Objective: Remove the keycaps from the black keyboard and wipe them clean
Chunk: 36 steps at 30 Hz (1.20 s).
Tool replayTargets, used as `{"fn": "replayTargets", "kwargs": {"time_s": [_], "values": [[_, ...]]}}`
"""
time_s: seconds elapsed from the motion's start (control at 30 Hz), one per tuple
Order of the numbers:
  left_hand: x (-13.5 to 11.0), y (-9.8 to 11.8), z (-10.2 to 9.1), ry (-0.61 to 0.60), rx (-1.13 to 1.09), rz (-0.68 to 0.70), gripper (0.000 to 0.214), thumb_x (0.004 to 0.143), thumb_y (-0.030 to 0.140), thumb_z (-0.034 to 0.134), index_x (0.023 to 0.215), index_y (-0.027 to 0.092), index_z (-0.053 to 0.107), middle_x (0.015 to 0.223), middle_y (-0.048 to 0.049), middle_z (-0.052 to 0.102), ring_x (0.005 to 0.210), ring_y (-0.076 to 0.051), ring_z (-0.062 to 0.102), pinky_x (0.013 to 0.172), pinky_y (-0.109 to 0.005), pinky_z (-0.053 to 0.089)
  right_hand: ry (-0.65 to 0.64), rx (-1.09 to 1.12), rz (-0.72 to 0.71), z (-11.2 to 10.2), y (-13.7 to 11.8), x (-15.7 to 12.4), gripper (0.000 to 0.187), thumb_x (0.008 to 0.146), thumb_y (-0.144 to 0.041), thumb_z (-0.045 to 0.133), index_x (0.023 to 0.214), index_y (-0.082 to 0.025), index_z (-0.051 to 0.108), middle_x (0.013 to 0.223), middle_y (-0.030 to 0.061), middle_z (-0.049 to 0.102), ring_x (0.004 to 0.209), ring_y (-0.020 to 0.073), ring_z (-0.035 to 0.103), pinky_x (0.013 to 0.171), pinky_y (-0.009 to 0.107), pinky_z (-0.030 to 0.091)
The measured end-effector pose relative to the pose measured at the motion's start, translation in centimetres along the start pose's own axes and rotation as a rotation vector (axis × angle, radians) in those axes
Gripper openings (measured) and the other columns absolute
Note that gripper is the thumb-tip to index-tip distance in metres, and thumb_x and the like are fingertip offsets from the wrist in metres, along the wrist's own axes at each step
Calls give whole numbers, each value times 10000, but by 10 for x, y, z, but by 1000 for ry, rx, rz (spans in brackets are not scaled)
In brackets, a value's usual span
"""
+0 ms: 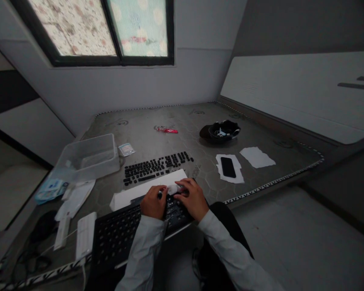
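Note:
A black keyboard (118, 230) with its keycaps taken off lies at a slant across my lap and the front edge of the covered surface. Over its right part, my left hand (154, 202) is closed, with its thumb and fingertips at a crumpled white tissue (173, 189). My right hand (194, 199) pinches the same tissue from the other side. A dark spot shows between my left fingers; whether it is a keycap or the keyboard behind, I cannot tell. Beyond the hands, loose black keycaps (153, 167) lie in rows behind a white sheet (130, 196).
A clear plastic box (91, 157) and a small packet (126, 149) are at left, near a white power strip (86, 234) and cables. Farther back lies a red item (166, 130). To the right are a black cap (220, 131), a phone (228, 167) and torn paper (257, 157).

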<state>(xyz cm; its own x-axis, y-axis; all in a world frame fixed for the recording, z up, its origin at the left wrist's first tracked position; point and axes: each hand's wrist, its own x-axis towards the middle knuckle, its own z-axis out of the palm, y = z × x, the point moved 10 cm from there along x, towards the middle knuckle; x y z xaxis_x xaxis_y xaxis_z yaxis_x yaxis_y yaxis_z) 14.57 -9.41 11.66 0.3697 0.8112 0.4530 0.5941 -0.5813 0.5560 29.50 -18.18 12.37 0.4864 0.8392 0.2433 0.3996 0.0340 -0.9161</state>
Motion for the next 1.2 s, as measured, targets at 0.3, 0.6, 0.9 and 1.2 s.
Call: {"fn": "replayTargets", "kwargs": {"time_s": [0.3, 0.6, 0.9, 1.2], "values": [[-6, -4, 26, -285, -10, -102, 186, 890, 262, 558, 985, 265, 718, 983, -2, 751, 850, -194, 694, 761, -289, 508, 41, -329, 65, -82, 46, -70, 323, 797, -449, 690, 1066, -271, 713, 857, 9, 738, 629, 168, 630, 647, 290, 520], [-8, 14, 22, -294, -8, -30, 154, 837, 247, 609, 944, 250, 720, 890, 2, 747, 797, -178, 687, 722, -260, 491, 37, -481, 78, -106, 86, -103, 374, 911, -494, 451, 960, -230, 712, 828, 47, 728, 720, 212, 680, 672, 296, 516], [-2, 3, -3, -115, -56, -176, 198, 866, 256, 591, 1040, 272, 683, 898, 23, 754, 680, -148, 680, 699, -246, 474, 184, -586, 8, -121, 97, -101, 303, 802, -260, 430, 884, -237, 720, 992, 95, 629, 949, 255, 628, 876, 417, 504], [-6, 7, -1, -306, 146, -179, 262, 956, 358, 468, 1124, 292, 657, 856, -32, 763, 764, -194, 708, 652, -244, 433, 209, -544, -18, -123, 114, -105, 400, 842, -378, 495, 495, -245, 643, 1037, 110, 635, 879, 251, 628, 829, 421, 526]]}}
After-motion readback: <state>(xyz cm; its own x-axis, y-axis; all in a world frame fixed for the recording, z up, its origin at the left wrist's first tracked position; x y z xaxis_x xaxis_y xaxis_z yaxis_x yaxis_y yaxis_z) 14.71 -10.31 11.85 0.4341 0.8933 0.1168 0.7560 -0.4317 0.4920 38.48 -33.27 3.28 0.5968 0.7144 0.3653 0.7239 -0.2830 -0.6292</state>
